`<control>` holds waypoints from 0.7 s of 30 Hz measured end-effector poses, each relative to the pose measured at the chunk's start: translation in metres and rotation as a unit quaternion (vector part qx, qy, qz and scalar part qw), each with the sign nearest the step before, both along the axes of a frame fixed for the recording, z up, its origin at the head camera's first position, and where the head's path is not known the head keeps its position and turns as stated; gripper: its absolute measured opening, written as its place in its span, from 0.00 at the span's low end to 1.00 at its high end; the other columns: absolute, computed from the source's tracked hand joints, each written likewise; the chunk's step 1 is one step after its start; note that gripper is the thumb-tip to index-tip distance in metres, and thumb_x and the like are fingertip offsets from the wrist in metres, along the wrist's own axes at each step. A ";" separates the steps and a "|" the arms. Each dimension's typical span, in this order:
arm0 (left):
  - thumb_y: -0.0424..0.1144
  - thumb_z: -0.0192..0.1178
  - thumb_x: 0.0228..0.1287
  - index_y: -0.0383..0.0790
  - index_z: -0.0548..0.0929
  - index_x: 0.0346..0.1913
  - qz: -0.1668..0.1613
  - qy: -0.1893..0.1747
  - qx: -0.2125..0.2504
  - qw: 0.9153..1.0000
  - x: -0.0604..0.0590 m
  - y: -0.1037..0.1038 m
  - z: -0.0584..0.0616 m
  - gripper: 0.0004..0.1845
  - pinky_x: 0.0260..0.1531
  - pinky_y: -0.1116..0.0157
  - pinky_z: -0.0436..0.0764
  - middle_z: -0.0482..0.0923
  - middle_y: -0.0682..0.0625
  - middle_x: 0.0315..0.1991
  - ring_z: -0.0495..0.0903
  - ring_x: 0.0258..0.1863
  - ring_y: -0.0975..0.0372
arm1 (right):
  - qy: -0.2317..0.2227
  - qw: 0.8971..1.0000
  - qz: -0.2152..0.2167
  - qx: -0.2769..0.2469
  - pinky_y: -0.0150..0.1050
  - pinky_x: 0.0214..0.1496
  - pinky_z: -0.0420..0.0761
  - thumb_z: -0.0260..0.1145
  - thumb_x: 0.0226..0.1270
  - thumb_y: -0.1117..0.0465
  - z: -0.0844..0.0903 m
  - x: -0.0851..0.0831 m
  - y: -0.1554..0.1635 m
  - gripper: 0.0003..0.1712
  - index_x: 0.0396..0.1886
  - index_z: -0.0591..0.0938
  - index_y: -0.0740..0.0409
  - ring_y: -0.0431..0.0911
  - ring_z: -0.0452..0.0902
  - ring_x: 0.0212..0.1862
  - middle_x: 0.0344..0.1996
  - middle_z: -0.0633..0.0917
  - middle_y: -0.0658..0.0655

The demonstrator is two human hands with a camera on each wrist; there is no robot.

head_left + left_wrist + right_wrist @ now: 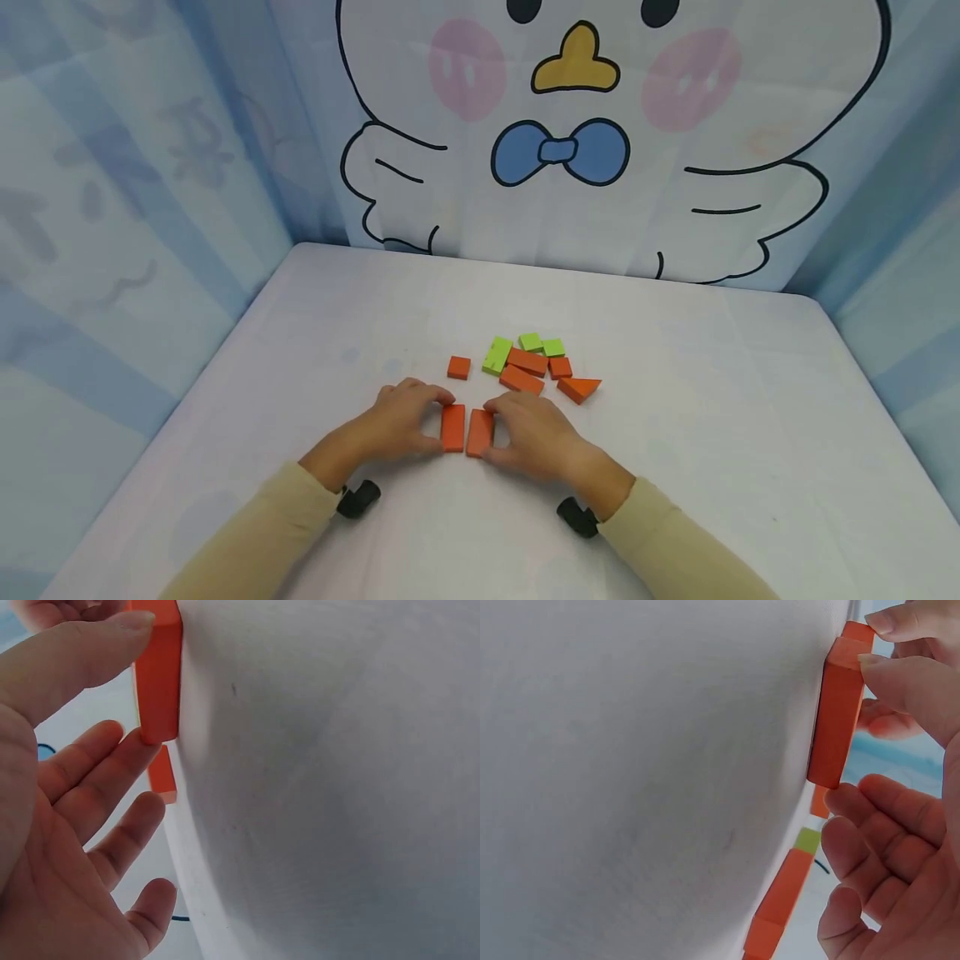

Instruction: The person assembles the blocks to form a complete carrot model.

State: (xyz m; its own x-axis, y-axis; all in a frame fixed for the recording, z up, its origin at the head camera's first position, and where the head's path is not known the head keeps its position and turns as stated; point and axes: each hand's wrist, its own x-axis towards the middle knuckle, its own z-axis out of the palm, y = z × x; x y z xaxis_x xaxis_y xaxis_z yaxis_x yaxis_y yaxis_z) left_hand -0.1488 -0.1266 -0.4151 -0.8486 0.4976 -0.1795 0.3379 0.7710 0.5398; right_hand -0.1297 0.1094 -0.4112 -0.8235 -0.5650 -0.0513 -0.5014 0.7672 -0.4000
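Observation:
Two orange rectangular blocks lie side by side on the white table, a thin gap between them. My left hand pinches the left orange block lengthwise, thumb at its near end and a fingertip at its far end. In the left wrist view that block shows long and flat-sided, the other fingers spread loosely behind it. The right orange block is held the same way by my right hand. In the right wrist view, its thumb touches the top end of the block, with fingertips at the lower end.
Just beyond the hands is a small orange cube. Right of it lies a loose group: a green rectangular block, two small green blocks, two orange rectangular blocks, another orange cube and an orange triangular block. A printed curtain hangs behind the table.

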 end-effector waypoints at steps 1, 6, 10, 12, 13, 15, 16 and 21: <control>0.41 0.75 0.56 0.44 0.79 0.61 -0.002 0.000 -0.002 1.000 0.000 0.000 0.001 0.29 0.62 0.48 0.62 0.78 0.55 0.55 0.68 0.63 0.54 | 0.000 1.000 0.002 0.000 0.50 0.61 0.73 0.72 0.63 0.46 0.000 0.000 -0.001 0.31 0.59 0.80 0.61 0.52 0.75 0.58 0.52 0.82 0.55; 0.40 0.74 0.57 0.45 0.79 0.62 -0.003 -0.008 -0.013 1.000 0.000 0.000 0.003 0.29 0.61 0.48 0.64 0.77 0.54 0.57 0.67 0.64 0.53 | -0.009 1.000 0.004 -0.002 0.49 0.62 0.73 0.72 0.64 0.48 0.001 -0.002 -0.005 0.32 0.61 0.78 0.61 0.52 0.74 0.60 0.54 0.82 0.55; 0.40 0.74 0.57 0.44 0.79 0.63 -0.001 -0.006 -0.021 1.000 -0.001 -0.002 0.004 0.29 0.62 0.48 0.64 0.78 0.53 0.58 0.67 0.64 0.53 | -0.013 1.000 0.000 0.001 0.49 0.62 0.73 0.72 0.64 0.48 0.001 -0.004 -0.010 0.32 0.62 0.78 0.60 0.52 0.74 0.61 0.56 0.81 0.55; 0.40 0.74 0.57 0.44 0.79 0.63 -0.001 -0.004 -0.022 1.000 -0.002 -0.003 0.004 0.29 0.62 0.48 0.64 0.78 0.53 0.58 0.67 0.64 0.52 | -0.015 1.000 -0.002 0.005 0.49 0.63 0.73 0.72 0.64 0.47 0.000 -0.005 -0.011 0.33 0.63 0.78 0.60 0.52 0.74 0.61 0.56 0.81 0.55; 0.40 0.74 0.57 0.44 0.79 0.63 0.000 -0.004 -0.022 1.000 -0.002 -0.003 0.005 0.29 0.62 0.47 0.64 0.78 0.53 0.58 0.67 0.64 0.52 | -0.017 1.000 -0.005 0.006 0.50 0.63 0.73 0.72 0.64 0.47 0.000 -0.006 -0.011 0.33 0.63 0.78 0.60 0.52 0.73 0.61 0.57 0.81 0.55; 0.40 0.74 0.57 0.44 0.78 0.63 0.000 -0.006 -0.019 1.000 -0.002 -0.004 0.005 0.30 0.62 0.48 0.64 0.78 0.53 0.58 0.67 0.64 0.52 | -0.029 0.999 -0.019 0.005 0.50 0.64 0.72 0.72 0.64 0.45 0.001 -0.007 -0.009 0.35 0.65 0.77 0.59 0.52 0.73 0.62 0.58 0.80 0.55; 0.40 0.74 0.57 0.44 0.78 0.63 0.002 -0.008 -0.017 1.000 -0.002 -0.004 0.005 0.30 0.62 0.48 0.64 0.77 0.53 0.59 0.67 0.65 0.52 | -0.032 0.999 -0.029 0.005 0.50 0.65 0.71 0.72 0.64 0.45 0.001 -0.008 -0.007 0.36 0.65 0.77 0.59 0.52 0.72 0.63 0.59 0.80 0.55; 0.42 0.75 0.56 0.46 0.78 0.64 0.015 -0.026 -0.015 0.999 -0.001 -0.003 0.004 0.31 0.62 0.48 0.64 0.76 0.53 0.60 0.65 0.66 0.52 | -0.035 0.996 -0.087 -0.002 0.51 0.68 0.67 0.72 0.64 0.48 0.009 -0.014 0.010 0.36 0.68 0.75 0.59 0.52 0.69 0.67 0.63 0.77 0.56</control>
